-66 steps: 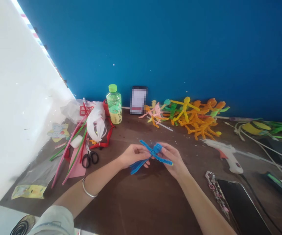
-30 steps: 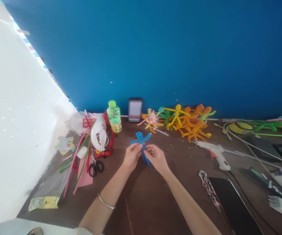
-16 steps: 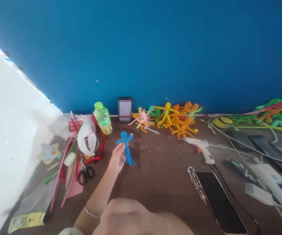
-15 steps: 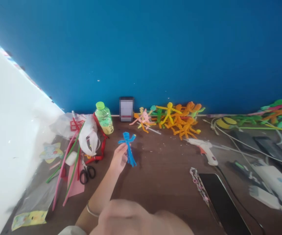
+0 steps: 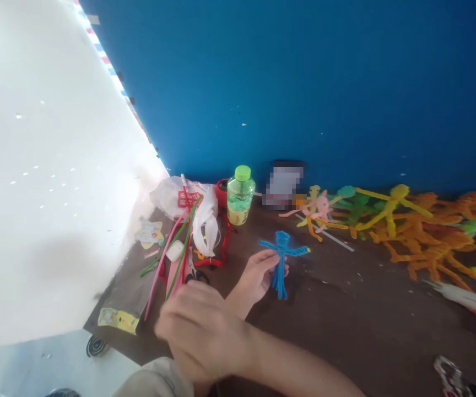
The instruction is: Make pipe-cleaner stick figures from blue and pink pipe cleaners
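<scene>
A blue pipe-cleaner figure (image 5: 281,264) stands upright in the pinch of my left hand (image 5: 258,278), thumb and fingers at its middle. Its arms stretch sideways, one tipped with a bit of yellow, and its legs hang below my fingers. Nearer the camera, my right hand (image 5: 205,331) crosses over my left forearm, back of the hand up. Its fingers bend down and are blurred, so whether they hold anything is hidden. Just beyond it lie scissors (image 5: 199,275), partly covered by the hand, and pink and green pipe cleaners (image 5: 184,242).
A green-capped bottle (image 5: 241,199) stands beside a white plastic bag (image 5: 207,220). Along the blue wall are a blurred-out upright panel (image 5: 284,186), a yellow pipe-cleaner figure (image 5: 393,208) and a pile of orange figures (image 5: 432,242). A glue gun (image 5: 469,303) lies at the right edge.
The view has swung left, so the table's things sit further right. My right hand has moved up and left across my left forearm. The blue figure stays in my left hand.
</scene>
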